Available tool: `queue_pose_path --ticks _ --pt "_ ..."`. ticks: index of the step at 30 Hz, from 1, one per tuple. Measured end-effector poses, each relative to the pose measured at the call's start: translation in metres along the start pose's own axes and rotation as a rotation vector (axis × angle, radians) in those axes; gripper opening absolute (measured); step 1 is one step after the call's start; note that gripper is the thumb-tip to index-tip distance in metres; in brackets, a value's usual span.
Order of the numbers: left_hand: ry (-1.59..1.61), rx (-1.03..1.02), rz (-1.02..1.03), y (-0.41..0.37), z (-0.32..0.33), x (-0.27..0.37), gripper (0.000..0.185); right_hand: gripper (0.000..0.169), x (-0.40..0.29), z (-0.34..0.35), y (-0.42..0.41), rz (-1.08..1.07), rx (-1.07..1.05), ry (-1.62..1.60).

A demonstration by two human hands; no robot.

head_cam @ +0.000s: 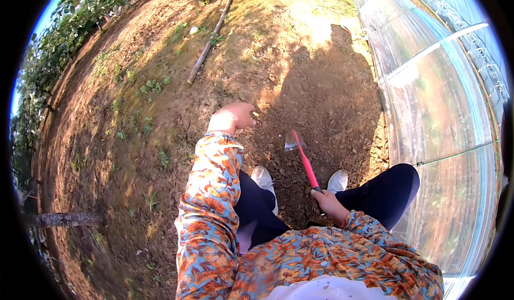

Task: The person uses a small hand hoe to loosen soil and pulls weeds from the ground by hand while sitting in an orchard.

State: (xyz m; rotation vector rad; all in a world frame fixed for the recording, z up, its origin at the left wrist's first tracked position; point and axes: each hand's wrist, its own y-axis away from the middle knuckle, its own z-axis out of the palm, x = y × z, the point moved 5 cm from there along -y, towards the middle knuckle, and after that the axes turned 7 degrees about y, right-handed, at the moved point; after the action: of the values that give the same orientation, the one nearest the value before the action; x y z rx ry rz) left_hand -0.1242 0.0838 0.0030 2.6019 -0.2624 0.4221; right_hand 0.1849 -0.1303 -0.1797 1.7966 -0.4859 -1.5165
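Observation:
My right hand (332, 206) grips the dark end of a small hand hoe with a red handle (308, 167). Its flat metal blade (292, 141) points away from me, at or just above the loose brown soil (281, 175) between my feet. Ahead and to the left, my left hand (237, 115) reaches low over the soil with its fingers bent downward. Whether anything is between those fingers cannot be made out. A small pale bit (280, 136) lies on the ground just left of the blade.
My white shoes (263, 178) (338, 180) flank the loose soil. Clear plastic sheeting of a greenhouse (433, 127) runs along the right. A wooden pole (213, 35) lies ahead, with small weeds (150, 87) left of it. Leafy trees (52, 55) line the far left.

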Motion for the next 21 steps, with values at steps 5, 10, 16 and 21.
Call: queue_pose_path --ticks 5,10,16,21 --pt "0.066 0.063 0.019 0.011 -0.009 0.012 0.048 0.027 -0.037 0.002 0.039 -0.028 0.013 -0.035" --pt "-0.024 0.108 0.036 0.017 -0.011 0.020 0.046 0.027 -0.086 -0.008 0.084 0.115 -0.197 -0.497" --pt "-0.113 0.099 0.053 0.028 -0.003 0.081 0.044 0.027 -0.182 -0.075 0.098 -0.071 -0.146 -0.430" --pt "-0.193 0.208 0.344 0.043 0.026 0.140 0.045 0.024 -0.261 -0.091 0.060 -0.261 -0.035 -0.223"
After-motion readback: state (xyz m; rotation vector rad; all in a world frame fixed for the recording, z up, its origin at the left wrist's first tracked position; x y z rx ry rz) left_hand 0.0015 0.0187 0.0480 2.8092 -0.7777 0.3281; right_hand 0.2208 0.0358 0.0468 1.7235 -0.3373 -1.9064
